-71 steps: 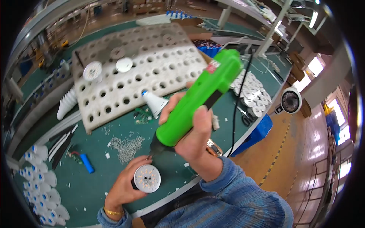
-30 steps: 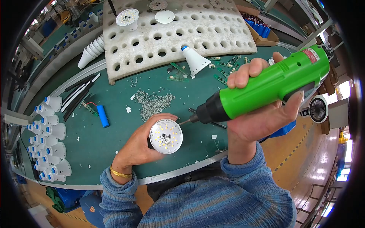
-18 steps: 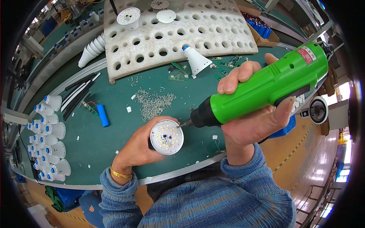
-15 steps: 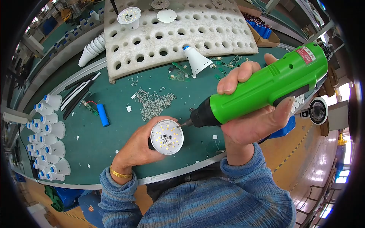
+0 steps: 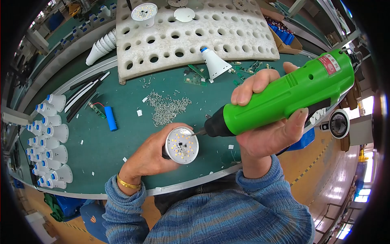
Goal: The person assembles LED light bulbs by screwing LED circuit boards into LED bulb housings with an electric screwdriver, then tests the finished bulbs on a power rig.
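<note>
My left hand (image 5: 151, 153) is wrapped round an LED bulb (image 5: 181, 145), its round white board with small yellow LEDs facing up. In my right hand (image 5: 264, 122) is a green electric screwdriver (image 5: 288, 97), fingers over the top and thumb below. The tip of its bit meets the upper right part of the bulb's board, near the rim; whether a screw is under it is too small to tell. Beyond the bulb lies a pile of small screws (image 5: 168, 109) on the green table (image 5: 134, 162).
White bulb housings (image 5: 57, 154) stand in rows at the left. A blue battery (image 5: 110, 118) lies near black and white tubes (image 5: 86, 94). A foam board with holes (image 5: 195, 38) crosses the back, a bulb housing (image 5: 214, 64) at its front edge. Blue batteries (image 5: 282, 33) fill a box.
The bulb and left hand have shifted slightly right and up in view. The screwdriver stays at the board's edge, still in my right hand. The background has shifted slightly too.
</note>
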Demonstrator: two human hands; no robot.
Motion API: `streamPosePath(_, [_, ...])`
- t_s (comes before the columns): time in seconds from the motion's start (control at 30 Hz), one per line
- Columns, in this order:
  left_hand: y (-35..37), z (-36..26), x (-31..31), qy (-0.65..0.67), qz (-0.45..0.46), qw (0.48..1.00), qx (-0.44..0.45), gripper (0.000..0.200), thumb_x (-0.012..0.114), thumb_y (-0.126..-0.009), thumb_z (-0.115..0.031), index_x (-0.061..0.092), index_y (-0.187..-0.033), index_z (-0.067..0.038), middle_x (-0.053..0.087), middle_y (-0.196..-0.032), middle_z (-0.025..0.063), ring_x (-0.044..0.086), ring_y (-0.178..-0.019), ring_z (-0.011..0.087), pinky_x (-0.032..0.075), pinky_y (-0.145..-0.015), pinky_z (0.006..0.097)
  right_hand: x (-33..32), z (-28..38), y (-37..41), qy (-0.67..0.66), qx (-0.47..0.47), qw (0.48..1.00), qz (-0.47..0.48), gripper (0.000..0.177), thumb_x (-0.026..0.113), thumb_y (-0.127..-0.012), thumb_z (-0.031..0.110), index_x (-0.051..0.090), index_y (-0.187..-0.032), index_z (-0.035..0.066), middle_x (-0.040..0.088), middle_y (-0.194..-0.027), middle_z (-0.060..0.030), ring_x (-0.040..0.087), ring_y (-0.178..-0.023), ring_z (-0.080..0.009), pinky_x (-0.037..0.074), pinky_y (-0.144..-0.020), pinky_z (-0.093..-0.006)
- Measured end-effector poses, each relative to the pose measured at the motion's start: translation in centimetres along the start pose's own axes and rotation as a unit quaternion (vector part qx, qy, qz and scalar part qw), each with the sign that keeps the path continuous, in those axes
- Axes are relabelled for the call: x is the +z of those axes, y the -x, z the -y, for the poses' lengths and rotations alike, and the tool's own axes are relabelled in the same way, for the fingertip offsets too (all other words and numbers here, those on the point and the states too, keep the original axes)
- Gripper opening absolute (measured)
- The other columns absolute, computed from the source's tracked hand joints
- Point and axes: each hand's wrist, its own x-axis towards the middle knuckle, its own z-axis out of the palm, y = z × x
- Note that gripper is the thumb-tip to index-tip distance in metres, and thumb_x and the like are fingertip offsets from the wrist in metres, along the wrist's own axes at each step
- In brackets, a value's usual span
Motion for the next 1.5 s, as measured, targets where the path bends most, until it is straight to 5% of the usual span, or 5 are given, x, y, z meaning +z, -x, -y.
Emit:
streamPosePath(0.63, [-0.1, -0.1, -0.4, 0.007, -0.023, 1.0, -0.012, 0.063, 0.072, -0.059, -0.005, 0.051, -0.119, -0.006, 0.061, -0.108, 0.0084, 0.058, -0.101, 0.0206, 0.043, -0.091, 0.0313, -0.4, 0.1, 0.0, -0.047, 0.003, 0.999, -0.004, 0.069, 0.048, -0.085, 0.057, 0.036, -0.13, 0.007, 0.051, -0.092, -0.0141, 0.054, -0.071, -0.0247, 0.045, -0.06, -0.038])
streamPosePath(0.93, [0.1, 0.2, -1.0, -0.017, -0.103, 0.994, -0.012, 0.063, 0.073, -0.057, -0.004, 0.053, -0.116, -0.006, 0.061, -0.106, 0.0068, 0.058, -0.1, 0.0169, 0.043, -0.089, 0.0289, -1.3, -1.9, -0.1, 0.182, 0.013, 0.982, -0.05, 0.059, 0.048, -0.087, 0.045, 0.035, -0.126, 0.002, 0.053, -0.087, -0.0164, 0.056, -0.066, -0.0234, 0.046, -0.058, -0.0333])
streamPosePath(1.5, [0.2, 0.0, -1.1, -0.013, -0.089, 0.995, -0.031, 0.065, 0.074, -0.053, -0.005, 0.054, -0.115, -0.003, 0.059, -0.111, 0.0069, 0.055, -0.104, 0.0166, 0.04, -0.093, 0.0296, -1.3, -3.1, 0.4, 0.2, 0.006, 0.979, -0.043, 0.056, 0.052, -0.086, 0.039, 0.033, -0.124, 0.002, 0.052, -0.084, -0.0157, 0.055, -0.064, -0.0224, 0.046, -0.057, -0.0327])
